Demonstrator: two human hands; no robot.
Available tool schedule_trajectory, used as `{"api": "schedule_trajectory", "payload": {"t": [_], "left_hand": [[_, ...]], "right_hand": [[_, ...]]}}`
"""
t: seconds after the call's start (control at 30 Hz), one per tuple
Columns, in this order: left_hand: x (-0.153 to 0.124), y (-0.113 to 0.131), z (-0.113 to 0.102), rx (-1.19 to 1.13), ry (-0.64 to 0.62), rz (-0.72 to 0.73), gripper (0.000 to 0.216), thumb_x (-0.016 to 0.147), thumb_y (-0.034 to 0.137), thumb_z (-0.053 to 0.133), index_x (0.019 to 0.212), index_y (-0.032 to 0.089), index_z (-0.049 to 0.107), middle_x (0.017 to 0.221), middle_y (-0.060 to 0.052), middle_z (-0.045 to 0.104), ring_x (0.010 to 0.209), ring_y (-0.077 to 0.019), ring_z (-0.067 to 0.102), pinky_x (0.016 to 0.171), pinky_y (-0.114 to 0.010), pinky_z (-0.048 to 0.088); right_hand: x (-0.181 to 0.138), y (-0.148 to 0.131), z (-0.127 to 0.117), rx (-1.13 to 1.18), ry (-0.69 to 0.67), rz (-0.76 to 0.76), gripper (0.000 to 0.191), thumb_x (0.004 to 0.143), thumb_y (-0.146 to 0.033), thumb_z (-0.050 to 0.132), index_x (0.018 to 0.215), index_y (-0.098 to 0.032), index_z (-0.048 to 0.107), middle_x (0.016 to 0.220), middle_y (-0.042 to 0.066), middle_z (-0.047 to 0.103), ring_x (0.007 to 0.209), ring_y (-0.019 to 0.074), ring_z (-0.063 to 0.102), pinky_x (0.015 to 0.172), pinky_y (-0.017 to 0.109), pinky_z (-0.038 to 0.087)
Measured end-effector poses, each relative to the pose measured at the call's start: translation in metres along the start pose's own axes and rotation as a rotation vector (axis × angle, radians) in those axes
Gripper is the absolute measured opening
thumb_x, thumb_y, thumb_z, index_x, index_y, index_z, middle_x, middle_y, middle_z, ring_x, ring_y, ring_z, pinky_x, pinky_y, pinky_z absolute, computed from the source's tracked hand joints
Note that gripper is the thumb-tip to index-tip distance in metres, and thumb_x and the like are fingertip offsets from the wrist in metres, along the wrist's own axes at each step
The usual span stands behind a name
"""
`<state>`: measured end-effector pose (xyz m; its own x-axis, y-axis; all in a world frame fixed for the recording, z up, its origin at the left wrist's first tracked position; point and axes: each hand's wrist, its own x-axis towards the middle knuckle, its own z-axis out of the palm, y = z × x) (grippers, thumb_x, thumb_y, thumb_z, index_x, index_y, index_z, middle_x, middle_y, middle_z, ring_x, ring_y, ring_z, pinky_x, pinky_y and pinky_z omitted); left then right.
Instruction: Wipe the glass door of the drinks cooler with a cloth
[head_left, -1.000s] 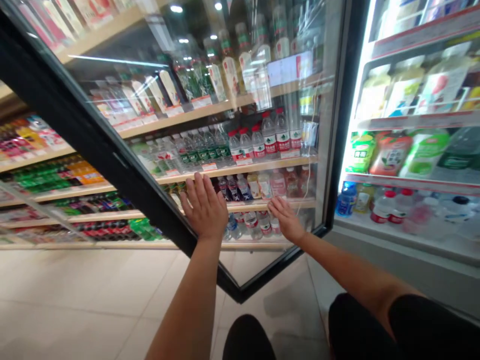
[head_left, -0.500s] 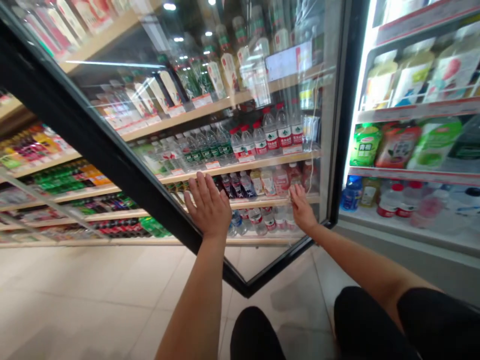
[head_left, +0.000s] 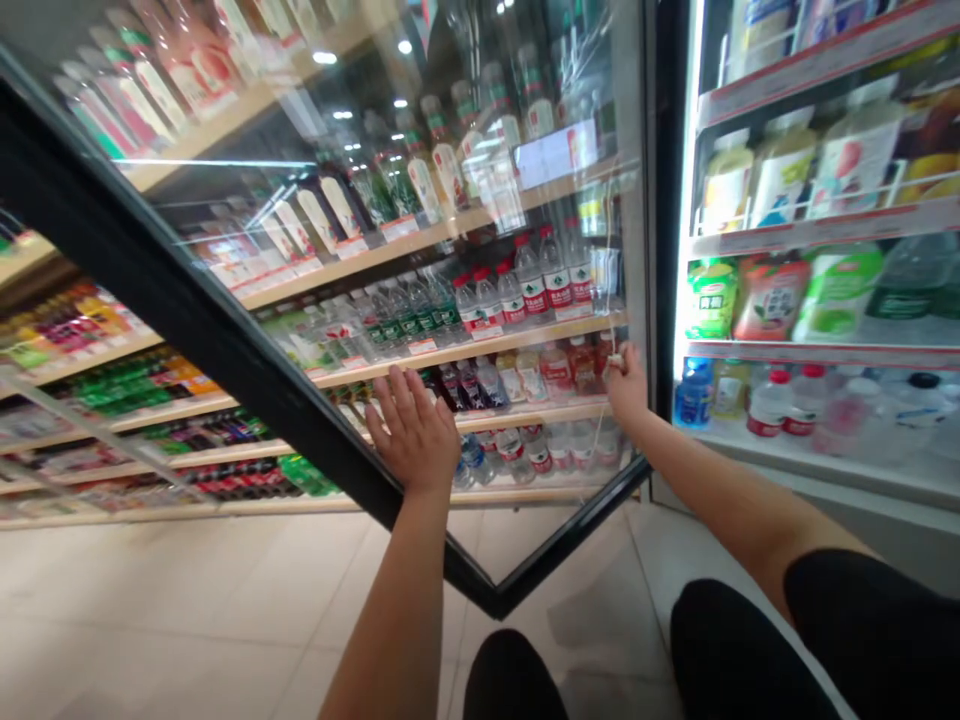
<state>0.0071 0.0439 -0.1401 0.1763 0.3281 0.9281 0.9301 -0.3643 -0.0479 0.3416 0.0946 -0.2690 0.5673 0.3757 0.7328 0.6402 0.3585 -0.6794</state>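
Cord [head_left: 613,328] runs into the right hand [head_left: 627,384], pinched there — left hand [head_left: 415,432] spread open on the glass door [head_left: 262,382].

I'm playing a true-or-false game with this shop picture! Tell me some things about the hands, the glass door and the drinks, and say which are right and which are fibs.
1. The left hand is spread open at the glass door. True.
2. The right hand is spread flat too. False: it is curled.
3. The right hand is nearer the lit cooler than the left hand is. True.
4. The door's edges are bright yellow. False: the frame is black.
5. Red-capped bottles stand low in the cooler. True.
6. The floor is green carpet. False: it has pale tiles.
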Motion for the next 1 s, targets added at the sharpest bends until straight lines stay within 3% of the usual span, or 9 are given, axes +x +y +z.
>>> {"api": "schedule_trajectory", "payload": {"t": [0.13, 0.2, 0.3, 0.47, 0.53, 0.7, 0.77, 0.9, 1.0], "left_hand": [[0.001, -0.001, 0.001, 0.0, 0.007, -0.007, 0.064, 0.095, 0.031, 0.044, 0.153, 0.013, 0.025, 0.157, -0.02, 0.028, 0.15, -0.0308, 0.012, 0.121, -0.061, 0.012], [0.001, -0.002, 0.001, -0.002, 0.004, -0.003, 0.064, 0.095, 0.032, 0.044, 0.153, 0.013, 0.025, 0.157, -0.02, 0.028, 0.15, -0.031, 0.011, 0.121, -0.062, 0.012], [0.001, -0.002, 0.001, -0.006, -0.003, 0.005, 0.064, 0.095, 0.031, 0.044, 0.153, 0.013, 0.025, 0.157, -0.02, 0.028, 0.15, -0.0308, 0.011, 0.121, -0.062, 0.012], [0.0, 0.0, 0.001, -0.007, -0.001, 0.004, 0.063, 0.096, 0.032, 0.041, 0.154, 0.013, 0.022, 0.158, -0.02, 0.025, 0.151, -0.0298, 0.008, 0.121, -0.061, 0.011], [0.001, 0.001, 0.0, -0.025, -0.02, -0.012, 0.062, 0.097, 0.032, 0.038, 0.154, 0.012, 0.023, 0.158, -0.02, 0.024, 0.151, -0.0293, 0.008, 0.122, -0.061, 0.01], [0.001, 0.003, -0.003, -0.052, -0.053, -0.034, 0.06, 0.098, 0.033, 0.034, 0.153, 0.012, 0.025, 0.159, -0.018, 0.024, 0.151, -0.028, 0.007, 0.123, -0.058, 0.006], [0.001, 0.003, -0.003, -0.032, -0.065, -0.031, 0.06, 0.098, 0.033, 0.034, 0.154, 0.011, 0.023, 0.159, -0.018, 0.023, 0.151, -0.0269, 0.005, 0.123, -0.056, 0.006], [0.002, 0.004, -0.003, -0.031, -0.106, -0.053, 0.06, 0.099, 0.035, 0.032, 0.153, 0.011, 0.024, 0.16, -0.016, 0.021, 0.151, -0.0259, 0.002, 0.124, -0.054, 0.003], [0.003, 0.005, -0.004, -0.041, -0.124, -0.068, 0.059, 0.099, 0.036, 0.03, 0.153, 0.011, 0.025, 0.16, -0.016, 0.02, 0.151, -0.025, 0.001, 0.124, -0.053, 0.001]], "right_hand": [[-0.085, -0.032, 0.029, 0.067, -0.065, 0.008, 0.063, 0.089, -0.016, 0.042, 0.151, -0.026, 0.036, 0.159, 0.009, 0.034, 0.15, 0.0197, 0.025, 0.118, 0.049, 0.032], [-0.133, -0.04, 0.034, 0.081, -0.086, 0.006, 0.068, 0.09, -0.013, 0.039, 0.155, -0.027, 0.027, 0.16, 0.008, 0.032, 0.151, 0.0183, 0.023, 0.117, 0.048, 0.035], [-0.165, -0.045, 0.034, 0.081, -0.102, 0.005, 0.074, 0.088, -0.008, 0.037, 0.157, -0.029, 0.02, 0.159, 0.008, 0.033, 0.15, 0.0182, 0.022, 0.116, 0.049, 0.038], [-0.103, -0.07, 0.032, 0.088, -0.185, -0.065, 0.072, 0.087, -0.003, 0.034, 0.154, -0.029, 0.028, 0.163, 0.006, 0.024, 0.152, 0.0205, 0.011, 0.121, 0.054, 0.025], [-0.096, -0.08, 0.033, 0.076, -0.222, -0.133, 0.073, 0.087, -0.002, 0.034, 0.154, -0.03, 0.028, 0.164, 0.005, 0.022, 0.153, 0.0207, 0.007, 0.122, 0.056, 0.022], [-0.174, -0.067, 0.025, 0.012, -0.495, -0.344, 0.073, 0.087, 0.002, 0.031, 0.153, -0.028, 0.031, 0.156, 0.009, 0.041, 0.152, 0.0216, 0.014, 0.116, 0.054, 0.037], [-0.186, -0.063, 0.021, 0.001, -0.563, -0.409, 0.071, 0.088, 0.002, 0.03, 0.152, -0.027, 0.035, 0.151, 0.011, 0.047, 0.151, 0.0223, 0.016, 0.115, 0.054, 0.039], [-0.123, -0.097, 0.03, 0.016, -0.431, -0.444, 0.067, 0.092, -0.001, 0.031, 0.153, -0.027, 0.032, 0.159, 0.008, 0.035, 0.153, 0.0224, 0.007, 0.121, 0.057, 0.026], [-0.083, -0.134, 0.044, 0.088, -0.352, -0.515, 0.067, 0.096, -0.005, 0.031, 0.157, -0.029, 0.019, 0.163, 0.004, 0.026, 0.153, 0.0214, 0.009, 0.124, 0.054, 0.021]]}}
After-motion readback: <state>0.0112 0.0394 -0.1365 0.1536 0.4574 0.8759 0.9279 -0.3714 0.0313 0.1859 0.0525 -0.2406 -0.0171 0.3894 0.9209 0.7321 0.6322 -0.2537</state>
